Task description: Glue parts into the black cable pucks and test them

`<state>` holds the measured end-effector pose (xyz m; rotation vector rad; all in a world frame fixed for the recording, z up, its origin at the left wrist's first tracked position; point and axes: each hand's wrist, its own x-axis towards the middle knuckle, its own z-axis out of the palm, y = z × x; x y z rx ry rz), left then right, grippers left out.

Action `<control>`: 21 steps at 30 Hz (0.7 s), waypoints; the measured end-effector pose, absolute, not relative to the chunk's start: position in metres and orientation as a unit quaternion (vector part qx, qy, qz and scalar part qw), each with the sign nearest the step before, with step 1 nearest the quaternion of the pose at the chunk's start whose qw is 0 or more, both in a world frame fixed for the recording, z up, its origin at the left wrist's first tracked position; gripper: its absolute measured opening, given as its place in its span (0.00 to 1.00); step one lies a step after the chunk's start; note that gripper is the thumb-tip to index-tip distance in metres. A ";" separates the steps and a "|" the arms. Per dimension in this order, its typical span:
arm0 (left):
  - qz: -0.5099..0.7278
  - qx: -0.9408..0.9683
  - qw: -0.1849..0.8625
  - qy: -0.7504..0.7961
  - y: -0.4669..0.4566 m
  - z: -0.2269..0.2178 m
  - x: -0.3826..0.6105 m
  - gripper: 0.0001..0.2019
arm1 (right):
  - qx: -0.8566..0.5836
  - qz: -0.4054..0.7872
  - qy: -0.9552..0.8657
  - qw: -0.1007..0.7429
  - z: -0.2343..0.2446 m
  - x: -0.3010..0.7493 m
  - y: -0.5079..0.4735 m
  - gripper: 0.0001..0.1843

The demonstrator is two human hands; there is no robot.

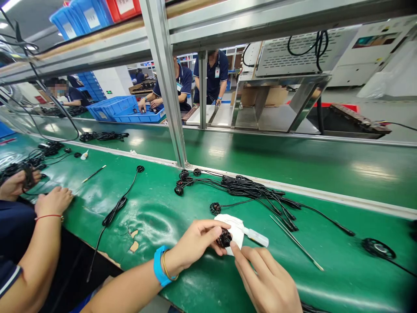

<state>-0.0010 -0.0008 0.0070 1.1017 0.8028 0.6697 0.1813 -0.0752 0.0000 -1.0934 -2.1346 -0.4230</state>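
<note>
The left hand [195,243] pinches a black round cable connector [224,238] against a white wipe [233,221]; the right hand [265,280], fingers loosely open, sits just beside it above the green table [325,278].

Green assembly bench [293,169]; blue crates [67,24] on aluminium shelving [164,74]
</note>
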 end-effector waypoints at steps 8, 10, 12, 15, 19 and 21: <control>0.294 0.621 0.582 0.434 -0.013 0.012 0.004 0.24 | -0.435 -0.182 -0.815 0.336 -0.002 0.175 -0.077 0.15; 0.293 0.636 0.559 0.443 -0.014 0.012 0.004 0.23 | -0.442 -0.190 -0.809 0.337 -0.003 0.173 -0.078 0.15; 0.292 0.623 0.575 0.442 -0.015 0.011 0.005 0.24 | -0.450 -0.181 -0.803 0.346 -0.006 0.172 -0.078 0.14; 0.299 0.573 0.631 0.429 -0.015 0.008 0.006 0.25 | -0.463 -0.136 -0.793 0.373 -0.008 0.170 -0.075 0.11; 0.320 0.512 0.691 0.398 -0.014 0.005 0.008 0.22 | -0.460 -0.089 -0.776 0.422 -0.007 0.168 -0.070 0.13; 0.326 0.504 0.699 0.390 -0.013 0.005 0.009 0.21 | -0.463 -0.068 -0.769 0.436 -0.007 0.169 -0.069 0.14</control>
